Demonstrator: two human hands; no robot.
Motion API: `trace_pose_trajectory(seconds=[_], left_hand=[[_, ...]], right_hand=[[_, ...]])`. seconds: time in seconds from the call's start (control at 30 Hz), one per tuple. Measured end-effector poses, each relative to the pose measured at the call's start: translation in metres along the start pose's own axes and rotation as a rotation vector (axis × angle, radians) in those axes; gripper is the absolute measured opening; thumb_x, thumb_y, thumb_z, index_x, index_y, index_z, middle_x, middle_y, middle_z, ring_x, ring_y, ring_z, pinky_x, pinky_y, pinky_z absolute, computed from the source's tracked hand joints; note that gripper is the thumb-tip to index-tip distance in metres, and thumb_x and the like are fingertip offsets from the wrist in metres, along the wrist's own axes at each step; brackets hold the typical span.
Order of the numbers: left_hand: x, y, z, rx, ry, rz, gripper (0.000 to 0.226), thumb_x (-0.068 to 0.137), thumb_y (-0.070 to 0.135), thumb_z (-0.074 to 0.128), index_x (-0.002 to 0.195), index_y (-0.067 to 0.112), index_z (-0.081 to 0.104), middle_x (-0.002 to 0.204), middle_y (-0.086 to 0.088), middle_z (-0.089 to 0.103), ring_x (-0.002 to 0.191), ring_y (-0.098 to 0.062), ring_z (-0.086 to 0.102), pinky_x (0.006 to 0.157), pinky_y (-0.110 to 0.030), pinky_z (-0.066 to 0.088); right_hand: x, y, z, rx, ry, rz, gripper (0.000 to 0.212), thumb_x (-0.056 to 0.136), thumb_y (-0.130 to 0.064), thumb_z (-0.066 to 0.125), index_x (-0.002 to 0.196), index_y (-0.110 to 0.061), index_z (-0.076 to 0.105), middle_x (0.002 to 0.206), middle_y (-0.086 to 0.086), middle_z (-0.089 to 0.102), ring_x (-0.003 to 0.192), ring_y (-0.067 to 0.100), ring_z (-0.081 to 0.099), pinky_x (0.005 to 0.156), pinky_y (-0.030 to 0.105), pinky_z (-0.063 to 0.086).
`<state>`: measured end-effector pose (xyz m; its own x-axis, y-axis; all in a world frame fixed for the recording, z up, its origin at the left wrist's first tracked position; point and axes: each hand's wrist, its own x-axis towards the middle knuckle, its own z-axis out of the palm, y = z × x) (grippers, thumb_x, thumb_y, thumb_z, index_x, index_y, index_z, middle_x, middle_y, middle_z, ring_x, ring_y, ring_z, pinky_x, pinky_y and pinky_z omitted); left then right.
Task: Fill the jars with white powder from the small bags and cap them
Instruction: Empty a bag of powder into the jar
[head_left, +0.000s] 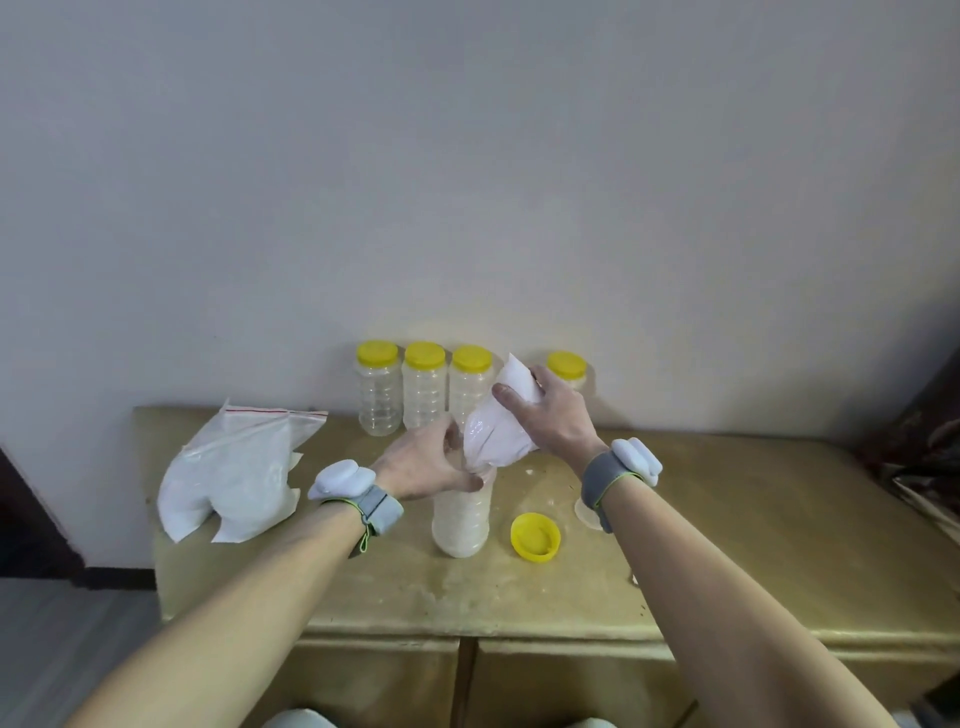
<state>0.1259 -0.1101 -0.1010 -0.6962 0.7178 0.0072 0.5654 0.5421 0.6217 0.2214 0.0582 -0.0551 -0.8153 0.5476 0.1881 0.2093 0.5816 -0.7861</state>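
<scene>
1. Clear ribbed plastic open jar (461, 519): stands upright at the middle of the tan padded table (727, 519). White powder fills most of its height.

2. Tilted, small clear plastic bag (498, 431): upended, with its mouth down at the open jar's neck. It is packed with white powder.

3. Left hand (426, 467): fingers and thumb are curled round the open jar's neck and the bag's mouth, clamping the 2 together.

4. Right hand (558, 415): grips the raised upper end of the small bag, thumb across the near face and fingers behind.

5. Round yellow plastic lid (535, 537): lies inside-up on the table, just right of the open jar and not touching it.

6. 3 capped jars (425, 387): clear ribbed plastic with yellow lids, upright in a close row by the wall behind the hands. They look empty.

7. 4th capped jar (567, 369): same type, at the rear right and set apart from the row. The right hand hides most of it. The visible part looks whitish, possibly powder, but the contents cannot be told.

8. Large clear zip bag (234, 473) with a red seal line: lies slumped on the table's left end, well apart from the jars. It holds white powder.

9. Grey wristband (602, 480) with a white pod: 1 on each wrist.
</scene>
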Motion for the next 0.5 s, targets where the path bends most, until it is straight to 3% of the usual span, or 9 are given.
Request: trace_pose_trajectory(seconds=[0.13,0.23,0.33,0.5], left_hand=[[-0.001,-0.006,0.0,-0.094,-0.036,-0.066,0.085,0.05,0.046,0.084,0.123,0.025,0.045,0.116,0.006,0.059,0.107,-0.017,0.061,0.092,-0.039,0.053],[0.0,-0.01,0.011,-0.156,-0.077,-0.095,0.084,0.046,0.05,0.081,0.123,0.032,0.052,0.121,0.003,0.056,0.112,-0.02,0.059,0.095,-0.043,0.052],[-0.007,-0.01,0.023,-0.275,-0.014,-0.077,0.089,0.051,0.056,0.082,0.131,0.033,0.05,0.128,0.007,0.06,0.116,-0.016,0.058,0.099,-0.043,0.05],[-0.014,-0.009,0.027,-0.329,0.039,-0.06,0.077,0.057,0.055,0.078,0.129,0.039,0.055,0.12,0.015,0.067,0.11,-0.01,0.062,0.097,-0.041,0.052]], right_hand=[[0.002,-0.01,0.01,-0.082,0.007,-0.056,0.028,0.089,-0.049,0.064,0.099,-0.024,0.056,0.091,-0.002,0.063,0.092,0.024,0.061,0.085,0.04,0.05],[0.0,-0.014,0.014,-0.142,-0.01,-0.079,0.025,0.089,-0.043,0.065,0.093,-0.02,0.057,0.088,0.001,0.064,0.09,0.027,0.062,0.083,0.042,0.05],[0.0,-0.015,0.015,-0.173,-0.007,-0.111,0.026,0.089,-0.038,0.066,0.095,-0.014,0.059,0.088,0.004,0.065,0.087,0.027,0.061,0.081,0.042,0.049],[0.002,-0.005,0.012,-0.136,-0.005,-0.079,0.026,0.089,-0.035,0.067,0.097,-0.011,0.06,0.092,0.007,0.065,0.09,0.027,0.06,0.084,0.044,0.049]])
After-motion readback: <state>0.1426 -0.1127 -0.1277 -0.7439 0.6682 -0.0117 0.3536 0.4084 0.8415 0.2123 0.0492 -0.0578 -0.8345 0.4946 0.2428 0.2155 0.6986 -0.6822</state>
